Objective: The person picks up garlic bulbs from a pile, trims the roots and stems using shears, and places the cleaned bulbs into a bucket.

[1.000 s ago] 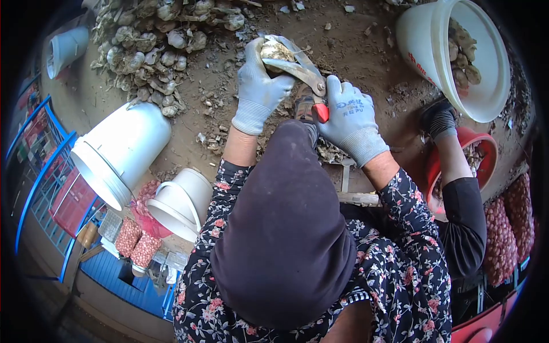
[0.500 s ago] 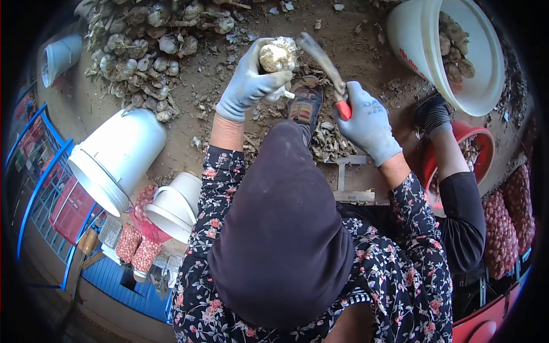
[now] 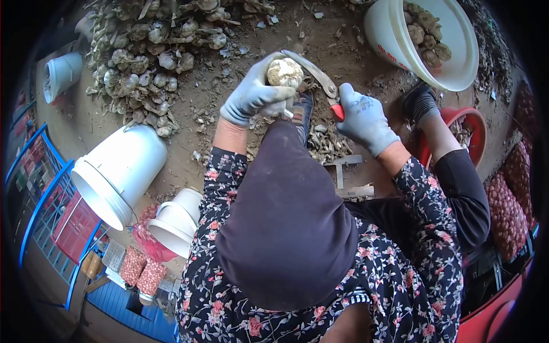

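My left hand (image 3: 257, 91), in a grey-white glove, is closed around a garlic bulb (image 3: 285, 72), with its pale stem end showing below the fingers. In my right hand (image 3: 363, 120), also gloved, is a curved knife (image 3: 315, 71) gripped by its red handle. Its blade reaches left over the far side of the bulb, the tip right at my left fingertips. Below the hands, a shoe (image 3: 302, 111) shows past the dark cloth (image 3: 286, 217) over my leg.
Piled garlic (image 3: 146, 63) lies at upper left. White buckets (image 3: 123, 166) stand at left; another white bucket (image 3: 394, 40) with bulbs tilts at upper right. Nearby are a red bucket (image 3: 480, 128) and filled net bags (image 3: 506, 211). Dry scraps (image 3: 329, 143) litter the ground.
The knife's blade has swung left and now lies against the far side of the bulb. The bulb has turned in my left hand, and the view has shifted slightly.
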`<state>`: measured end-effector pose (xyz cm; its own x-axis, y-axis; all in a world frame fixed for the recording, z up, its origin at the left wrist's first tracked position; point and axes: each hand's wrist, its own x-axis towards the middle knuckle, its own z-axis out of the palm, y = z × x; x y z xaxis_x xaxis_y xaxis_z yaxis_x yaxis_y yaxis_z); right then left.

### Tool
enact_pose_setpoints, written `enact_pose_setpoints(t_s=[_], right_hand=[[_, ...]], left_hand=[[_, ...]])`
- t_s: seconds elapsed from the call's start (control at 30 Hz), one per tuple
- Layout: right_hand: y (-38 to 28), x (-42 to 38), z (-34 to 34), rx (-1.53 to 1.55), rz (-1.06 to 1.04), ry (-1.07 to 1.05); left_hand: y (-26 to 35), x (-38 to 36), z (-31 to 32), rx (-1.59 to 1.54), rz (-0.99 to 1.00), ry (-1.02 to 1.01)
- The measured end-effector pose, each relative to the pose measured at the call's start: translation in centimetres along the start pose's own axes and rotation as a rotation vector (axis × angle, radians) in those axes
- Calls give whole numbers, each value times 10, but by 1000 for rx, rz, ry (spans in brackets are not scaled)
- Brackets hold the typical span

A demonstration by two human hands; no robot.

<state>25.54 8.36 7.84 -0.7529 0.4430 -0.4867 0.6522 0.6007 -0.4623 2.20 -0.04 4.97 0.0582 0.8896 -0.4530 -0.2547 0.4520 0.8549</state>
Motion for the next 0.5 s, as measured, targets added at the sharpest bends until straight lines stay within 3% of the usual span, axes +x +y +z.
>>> enact_pose_setpoints(t_s=[0.07, 0.13, 0.2, 0.27, 0.33, 0.4, 0.47, 0.5], right_hand=[[3, 0, 15, 152, 261, -18], [4, -14, 33, 355, 307, 175], [3, -29, 45, 693, 362, 69], [-4, -40, 48, 990, 417, -66], [-15, -41, 36, 1244, 435, -178], [-15, -41, 47, 1343, 422, -153], [-13, -41, 46, 1424, 398, -120], [-15, -44, 41, 1206, 400, -69]], left_hand=[[-11, 1, 2, -283, 47, 58], [-21, 5, -7, -467, 80, 45], [-27, 15, -5, -290, 118, 234], [-28, 15, 3, -546, 180, 296], [-31, 20, 11, -670, 269, 197], [-27, 23, 23, -895, 349, 7], [-13, 21, 33, -730, 323, 77], [-11, 21, 33, -563, 287, 135]])
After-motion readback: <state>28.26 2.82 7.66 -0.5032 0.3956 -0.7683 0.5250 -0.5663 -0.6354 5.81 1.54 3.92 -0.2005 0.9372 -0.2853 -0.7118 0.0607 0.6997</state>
